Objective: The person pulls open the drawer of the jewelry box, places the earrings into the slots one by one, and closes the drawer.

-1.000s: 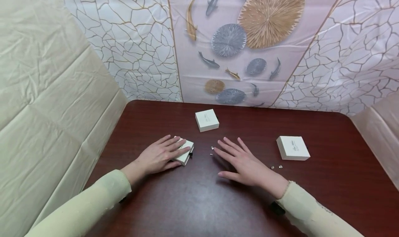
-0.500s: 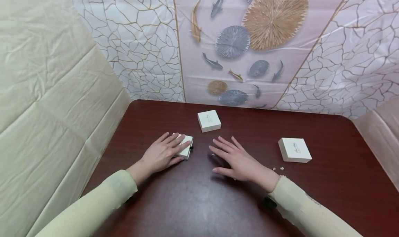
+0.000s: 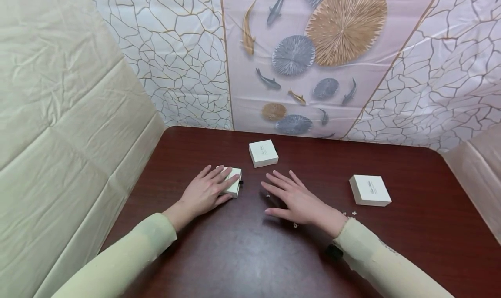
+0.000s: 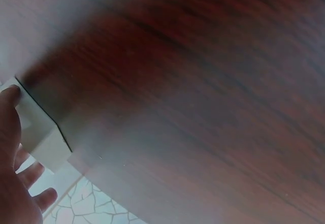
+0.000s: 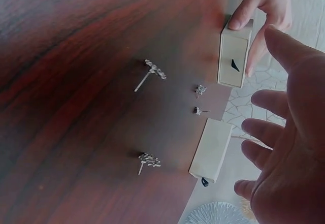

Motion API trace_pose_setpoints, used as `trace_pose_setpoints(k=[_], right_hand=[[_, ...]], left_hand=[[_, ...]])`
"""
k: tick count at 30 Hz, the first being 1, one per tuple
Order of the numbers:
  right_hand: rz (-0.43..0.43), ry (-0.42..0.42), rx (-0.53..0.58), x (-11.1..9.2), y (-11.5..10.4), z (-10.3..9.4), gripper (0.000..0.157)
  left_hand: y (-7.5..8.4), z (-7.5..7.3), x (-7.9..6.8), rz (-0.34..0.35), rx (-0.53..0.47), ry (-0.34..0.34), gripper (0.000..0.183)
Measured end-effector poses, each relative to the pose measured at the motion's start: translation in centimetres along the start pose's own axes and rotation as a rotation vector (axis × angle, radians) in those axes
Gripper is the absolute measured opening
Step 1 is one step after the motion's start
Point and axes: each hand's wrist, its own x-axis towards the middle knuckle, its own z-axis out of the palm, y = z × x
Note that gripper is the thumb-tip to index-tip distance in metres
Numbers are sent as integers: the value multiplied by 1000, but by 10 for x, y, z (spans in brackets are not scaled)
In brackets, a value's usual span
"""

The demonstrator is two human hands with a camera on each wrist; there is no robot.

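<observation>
My left hand [image 3: 204,189] rests over a small white box [image 3: 234,185], thumb at its near side and fingers across its top. A black ribbon tab [image 5: 235,65] sticks out of the box's end in the right wrist view. In the left wrist view, my thumb touches the box's side [image 4: 38,125]. My right hand [image 3: 299,202] hovers with spread, relaxed fingers and holds nothing. Silver stud earrings lie under and beside it, among them one earring [image 3: 268,195] below the fingertips and another earring [image 3: 295,225] near the wrist.
A second white box [image 3: 263,153] stands toward the back of the dark red-brown table [image 3: 242,254]. A third white box [image 3: 370,190] is at the right, with two earrings [image 3: 349,213] in front of it. Patterned cloth [image 3: 188,71] hangs behind the table.
The box under my left hand has turned slightly and shifted a little away from me. My right hand has moved a little left, and an earring near its wrist has come into sight.
</observation>
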Motion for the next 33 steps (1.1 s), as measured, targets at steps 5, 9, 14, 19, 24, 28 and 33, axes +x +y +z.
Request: trace_pose_setpoints(k=[5, 9, 14, 19, 24, 28, 33], right_hand=[[6, -4, -11, 3, 0, -2, 70], [6, 4, -12, 5, 1, -2, 70], [8, 4, -15, 6, 3, -2, 70], [16, -7, -7, 7, 4, -4, 69], [18, -7, 8, 7, 6, -4, 66], [15, -15, 4, 7, 7, -5, 67], [21, -27, 11, 7, 7, -5, 68]], left_hand=[[-2, 0, 0, -4, 5, -8, 62], [-4, -1, -1, -10, 3, -14, 62], [-6, -1, -2, -16, 3, -16, 64], [-9, -3, -3, 20, -18, -5, 66], [-19, -5, -4, 170, -71, 50, 60], [-28, -7, -5, 278, -107, 102, 55], [-35, -7, -5, 330, -147, 127, 52]])
